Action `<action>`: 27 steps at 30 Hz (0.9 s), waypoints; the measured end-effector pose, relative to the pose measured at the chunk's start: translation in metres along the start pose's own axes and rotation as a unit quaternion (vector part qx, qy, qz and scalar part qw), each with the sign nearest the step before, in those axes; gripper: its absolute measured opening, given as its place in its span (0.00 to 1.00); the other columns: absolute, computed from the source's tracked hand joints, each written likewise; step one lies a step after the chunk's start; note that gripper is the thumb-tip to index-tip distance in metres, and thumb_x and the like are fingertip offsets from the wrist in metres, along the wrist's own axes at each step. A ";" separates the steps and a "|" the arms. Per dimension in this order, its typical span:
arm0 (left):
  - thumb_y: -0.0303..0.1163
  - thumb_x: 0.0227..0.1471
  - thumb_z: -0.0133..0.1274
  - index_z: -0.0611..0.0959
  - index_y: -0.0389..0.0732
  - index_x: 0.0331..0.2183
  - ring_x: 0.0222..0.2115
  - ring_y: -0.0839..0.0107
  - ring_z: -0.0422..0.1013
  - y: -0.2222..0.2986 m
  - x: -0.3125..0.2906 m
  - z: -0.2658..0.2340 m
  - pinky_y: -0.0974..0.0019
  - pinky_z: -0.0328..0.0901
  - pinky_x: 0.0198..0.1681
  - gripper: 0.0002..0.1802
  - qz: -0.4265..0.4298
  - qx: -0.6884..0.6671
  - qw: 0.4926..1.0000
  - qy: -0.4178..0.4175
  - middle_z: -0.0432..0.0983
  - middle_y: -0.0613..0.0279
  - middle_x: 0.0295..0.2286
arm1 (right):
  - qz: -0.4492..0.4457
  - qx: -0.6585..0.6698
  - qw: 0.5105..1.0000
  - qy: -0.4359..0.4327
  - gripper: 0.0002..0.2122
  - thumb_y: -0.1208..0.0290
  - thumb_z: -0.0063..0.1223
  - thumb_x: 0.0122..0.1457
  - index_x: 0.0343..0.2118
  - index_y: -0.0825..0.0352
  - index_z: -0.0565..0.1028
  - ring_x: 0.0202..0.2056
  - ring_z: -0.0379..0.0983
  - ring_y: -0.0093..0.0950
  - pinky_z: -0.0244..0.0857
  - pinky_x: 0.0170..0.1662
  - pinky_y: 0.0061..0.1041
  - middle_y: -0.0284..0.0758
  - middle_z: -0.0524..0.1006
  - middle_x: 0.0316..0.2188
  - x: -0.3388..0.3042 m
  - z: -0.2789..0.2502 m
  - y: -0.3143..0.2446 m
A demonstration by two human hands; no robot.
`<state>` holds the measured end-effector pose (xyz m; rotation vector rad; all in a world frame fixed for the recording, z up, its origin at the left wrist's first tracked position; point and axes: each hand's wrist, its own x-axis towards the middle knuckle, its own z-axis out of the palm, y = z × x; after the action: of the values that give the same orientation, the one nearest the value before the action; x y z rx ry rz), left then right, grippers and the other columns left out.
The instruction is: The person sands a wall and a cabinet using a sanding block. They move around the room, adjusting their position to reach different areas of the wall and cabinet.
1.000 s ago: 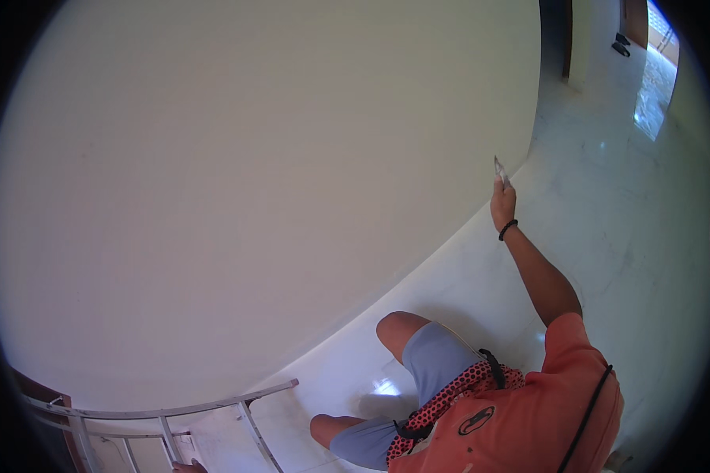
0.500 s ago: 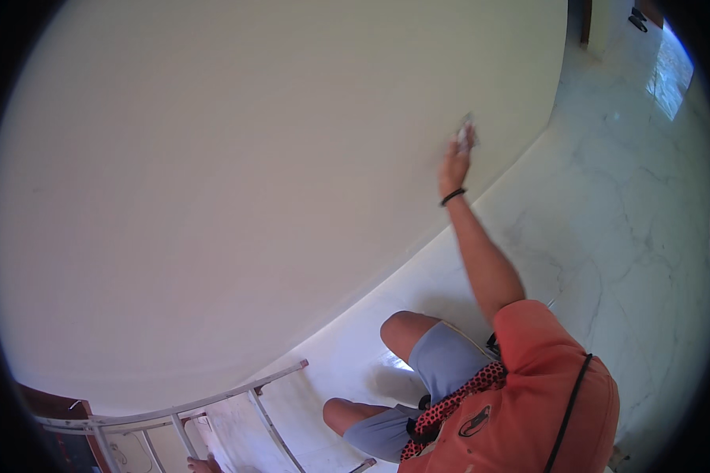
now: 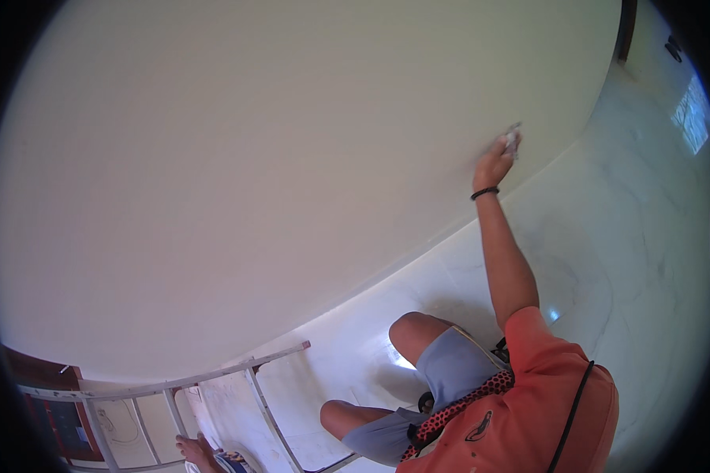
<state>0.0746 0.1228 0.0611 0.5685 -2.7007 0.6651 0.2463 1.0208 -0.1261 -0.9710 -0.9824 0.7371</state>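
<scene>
My right hand [image 3: 495,163] is closed around a crumpled whitish sheet [image 3: 512,143], whose exact kind I cannot make out. The hand is against or very near the pale, plain wall [image 3: 292,158], a little above its foot. A dark band [image 3: 485,192] circles the wrist, and the arm stretches up from an orange sleeve [image 3: 525,331]. My left hand is out of sight. My bent knees, below grey-blue shorts [image 3: 457,363], are close to the wall.
A metal ladder [image 3: 264,402] stands at the lower left. Another person's hand [image 3: 196,451] rests on it, beside patterned cloth [image 3: 233,459]. Pale marbled floor [image 3: 623,229] runs along the wall, with dark footwear [image 3: 673,49] at the far right.
The view has swung, so the wall, floor edge and ladder sit differently in the picture. My right hand stays at the wall with the sheet, only slightly shifted. More of the other person shows.
</scene>
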 end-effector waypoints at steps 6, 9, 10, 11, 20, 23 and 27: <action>0.43 0.44 0.61 0.62 0.37 0.52 0.44 0.46 0.70 0.012 -0.003 0.000 0.43 0.68 0.43 0.39 -0.016 0.002 1.000 -0.013 0.66 0.46 0.45 | -0.032 0.010 0.999 -0.037 0.30 0.54 0.30 0.68 0.64 0.74 0.49 0.68 0.36 0.43 0.29 0.69 0.39 0.51 0.44 0.67 -0.096 0.033 -0.082; 0.44 0.43 0.61 0.62 0.38 0.52 0.44 0.46 0.70 0.014 0.004 0.003 0.43 0.67 0.44 0.39 -0.010 -0.001 1.000 -0.016 0.66 0.47 0.46 | -0.055 0.024 0.988 -0.139 0.27 0.60 0.33 0.68 0.66 0.66 0.49 0.68 0.34 0.47 0.28 0.68 0.45 0.49 0.43 0.67 -0.246 0.038 -0.125; 0.44 0.43 0.61 0.62 0.38 0.52 0.45 0.46 0.70 0.012 0.003 0.003 0.44 0.67 0.44 0.39 -0.012 0.000 1.000 -0.016 0.66 0.47 0.46 | -0.034 0.043 0.974 -0.220 0.25 0.66 0.38 0.66 0.64 0.67 0.54 0.67 0.37 0.50 0.33 0.67 0.46 0.50 0.45 0.67 -0.287 0.023 -0.141; 0.44 0.43 0.61 0.62 0.38 0.52 0.45 0.45 0.70 0.009 0.001 0.002 0.44 0.67 0.45 0.40 -0.016 -0.001 1.000 -0.015 0.66 0.47 0.46 | -0.037 0.065 0.950 -0.304 0.23 0.72 0.41 0.64 0.62 0.68 0.58 0.66 0.40 0.51 0.39 0.66 0.44 0.50 0.48 0.66 -0.312 0.005 -0.147; 0.64 0.51 0.48 0.77 0.33 0.45 0.37 0.58 0.76 -0.026 0.034 0.053 0.57 0.73 0.35 0.41 0.140 0.082 0.987 0.013 0.78 0.51 0.36 | 0.192 0.059 0.926 -0.319 0.22 0.65 0.38 0.67 0.60 0.71 0.60 0.61 0.59 0.36 0.52 0.62 0.29 0.47 0.64 0.59 -0.198 -0.126 -0.038; 0.65 0.48 0.50 0.78 0.33 0.44 0.37 0.58 0.76 -0.041 0.030 0.050 0.57 0.73 0.36 0.41 0.140 0.108 0.984 0.021 0.78 0.50 0.36 | 0.143 0.049 0.973 -0.176 0.22 0.65 0.37 0.67 0.59 0.76 0.60 0.61 0.59 0.34 0.50 0.62 0.29 0.47 0.63 0.60 -0.090 -0.104 -0.051; 0.66 0.47 0.50 0.79 0.34 0.43 0.37 0.58 0.76 -0.048 0.039 0.052 0.57 0.73 0.36 0.41 0.153 0.130 0.977 0.077 0.78 0.50 0.36 | 0.057 0.119 0.982 -0.133 0.23 0.65 0.38 0.67 0.59 0.77 0.61 0.64 0.52 0.37 0.44 0.65 0.30 0.48 0.60 0.62 -0.101 -0.026 -0.099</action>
<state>0.0518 0.0461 0.0499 0.1477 -2.5934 1.1055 0.2388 0.8861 -0.0751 -0.7354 -1.0472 1.0748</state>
